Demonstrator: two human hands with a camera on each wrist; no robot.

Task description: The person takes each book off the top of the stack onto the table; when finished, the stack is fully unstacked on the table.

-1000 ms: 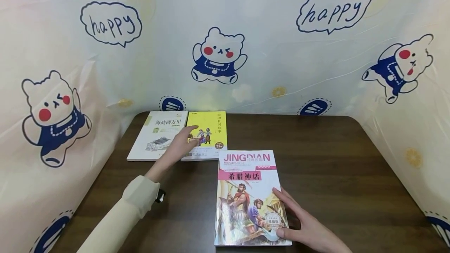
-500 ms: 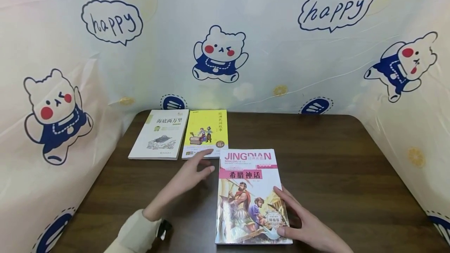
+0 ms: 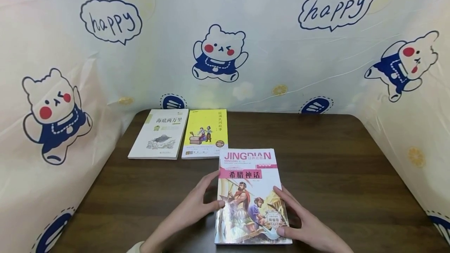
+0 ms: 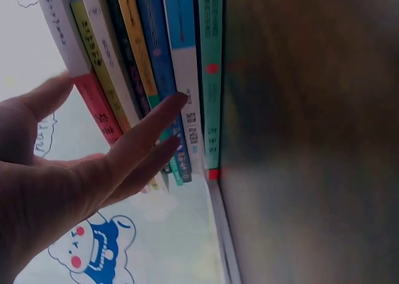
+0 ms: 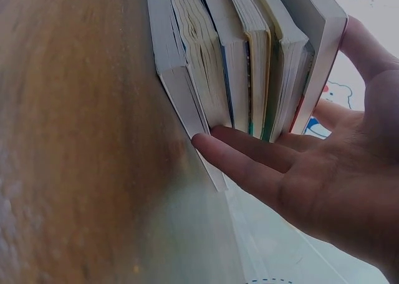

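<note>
A stack of several books [image 4: 149,47] stands at the table's near middle; from above I see mostly its top book [image 3: 251,202], white and pink with painted figures. On the spine side is my left hand [image 3: 191,206], thumb at the top book's edge. In the left wrist view the left hand's fingers [image 4: 146,125] stretch along the coloured spines. My right hand [image 3: 306,223] rests against the opposite side, its thumb on the cover. Along the page edges [image 5: 243,65] the right hand's fingers [image 5: 243,162] reach down, nearly straight, in the right wrist view.
A white book [image 3: 159,134] and a yellow book [image 3: 207,128] lie side by side at the table's back left. The dark wooden table [image 3: 334,159] extends to the right of the stack. A patterned curtain [image 3: 267,42] encloses its back and sides.
My left hand has drawn back from the yellow book toward me and come against the left side of the stack. The right hand and the books have stayed in place.
</note>
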